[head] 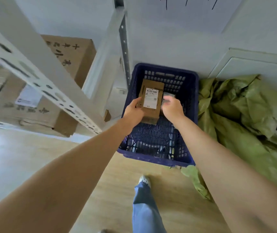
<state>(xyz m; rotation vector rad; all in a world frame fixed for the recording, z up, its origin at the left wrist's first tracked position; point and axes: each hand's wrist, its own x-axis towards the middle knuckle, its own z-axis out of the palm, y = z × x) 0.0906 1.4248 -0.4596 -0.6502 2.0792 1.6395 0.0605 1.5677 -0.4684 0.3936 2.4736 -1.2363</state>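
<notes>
Two bare forearms reach forward from the camera into a blue crate (191, 115). Below them are a leg (144, 207) in blue jeans and a pale shoe (144, 180).

A brown box (151, 113) sits in the left hand (134, 110), inside the crate's opening and toward its far half. Its long axis runs almost straight away from the person, near end low in the view and far end toward the wall. The broad face is turned up at the camera and carries a white label (150, 98) with a barcode at its far end. The left grip is closed on the box's left edge, thumb on the top face and fingers curled beneath. Whether the box rests on the crate's bottom cannot be told.

Just right of the box, the right hand (173, 108) is at a small grey packet (168, 95). Its fingers are blurred, so how far that grip is closed, or whether it has the packet, cannot be told.

The crate stands on a light wood floor (33, 157), its far side against a white wall (176, 39). Crumpled green bags (243, 115) are heaped against its right side. On the left is a white slotted rack (38, 76) holding brown cartons (77, 58) with printed characters.
</notes>
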